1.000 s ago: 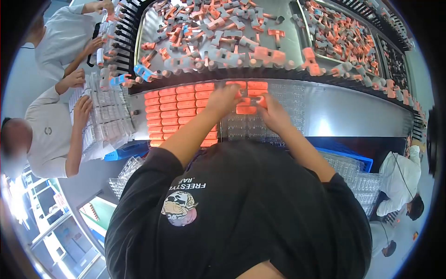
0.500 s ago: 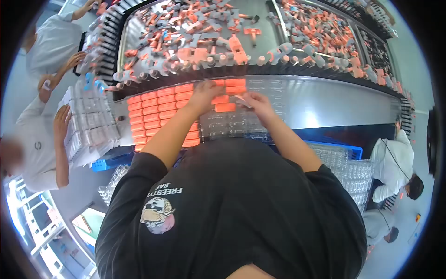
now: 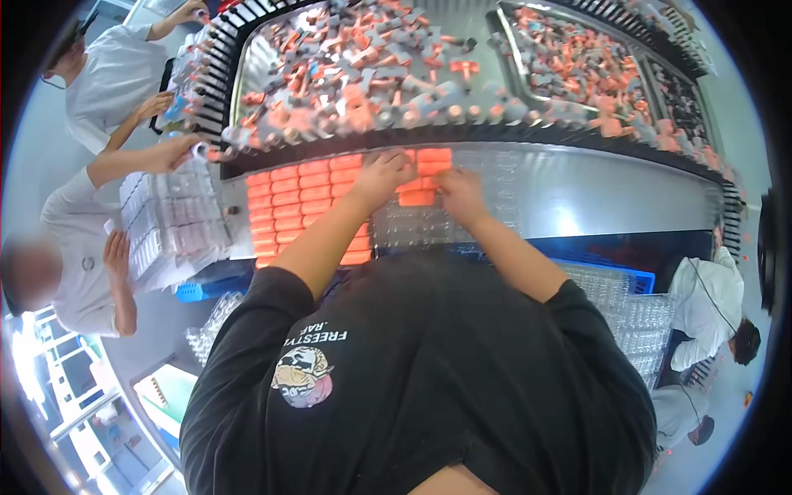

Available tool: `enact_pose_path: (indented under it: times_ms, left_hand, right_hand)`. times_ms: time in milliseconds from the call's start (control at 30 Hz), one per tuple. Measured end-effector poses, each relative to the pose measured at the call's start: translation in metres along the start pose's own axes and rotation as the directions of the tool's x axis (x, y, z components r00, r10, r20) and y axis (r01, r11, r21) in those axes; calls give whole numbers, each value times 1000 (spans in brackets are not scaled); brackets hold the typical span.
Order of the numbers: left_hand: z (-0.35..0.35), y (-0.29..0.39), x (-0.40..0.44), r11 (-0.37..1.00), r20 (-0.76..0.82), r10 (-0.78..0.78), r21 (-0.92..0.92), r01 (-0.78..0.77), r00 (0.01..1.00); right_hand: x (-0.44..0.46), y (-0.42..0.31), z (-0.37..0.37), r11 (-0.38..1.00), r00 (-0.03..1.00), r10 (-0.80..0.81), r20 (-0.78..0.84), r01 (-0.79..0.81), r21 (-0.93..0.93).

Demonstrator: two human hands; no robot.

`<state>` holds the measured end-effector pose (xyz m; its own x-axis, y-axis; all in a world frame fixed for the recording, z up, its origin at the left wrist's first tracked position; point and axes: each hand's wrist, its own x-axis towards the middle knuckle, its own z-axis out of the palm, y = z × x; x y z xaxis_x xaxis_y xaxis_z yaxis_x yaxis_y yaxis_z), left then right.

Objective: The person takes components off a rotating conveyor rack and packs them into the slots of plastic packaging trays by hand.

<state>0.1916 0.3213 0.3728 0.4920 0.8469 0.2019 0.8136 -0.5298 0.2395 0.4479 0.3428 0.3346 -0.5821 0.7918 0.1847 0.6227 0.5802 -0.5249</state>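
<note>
My left hand (image 3: 384, 178) is bent over the upper left part of a clear plastic tray (image 3: 487, 194), its fingertips at the orange pieces there. My right hand (image 3: 459, 195) is at the right side of the same pieces, fingers curled; anything between them is too small to make out. Several orange pieces (image 3: 417, 198) lie in the tray between my hands. Left of my left hand, rows of orange pieces (image 3: 285, 198) fill another tray.
A rack (image 3: 330, 137) with upright orange and grey parts runs behind the trays, before a bin of loose parts (image 3: 363, 49). Stacked clear trays (image 3: 169, 210) stand left, beside a co-worker's arms. More clear trays (image 3: 631, 318) and a blue crate (image 3: 642, 282) are at the lower right.
The white and orange piece seen at my right fingers no longer shows, and that hand has come down at the tray's orange pieces. A co-worker's hand at left has reached up to the rack.
</note>
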Motion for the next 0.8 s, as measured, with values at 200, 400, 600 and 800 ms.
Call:
enact_pose_path:
  times_ms: [200,400,600,800]
  left_hand:
    - [3,9,-4,988,-2,-88,-127,87,996]
    - [14,22,5,962,237,-89,-230,145,967]
    - [16,8,4,944,-28,-160,-297,144,987]
    - [7,7,-2,943,262,-178,-231,240,949]
  right_hand:
    - [-4,-4,-8,1000,1000,26,11,-26,-6]
    - [-2,-13,-14,997,996,67,58,-65,-41]
    - [-3,-4,1,993,990,97,97,-90,-74]
    - [-5,-9,-4,991,992,75,101,-63,-114]
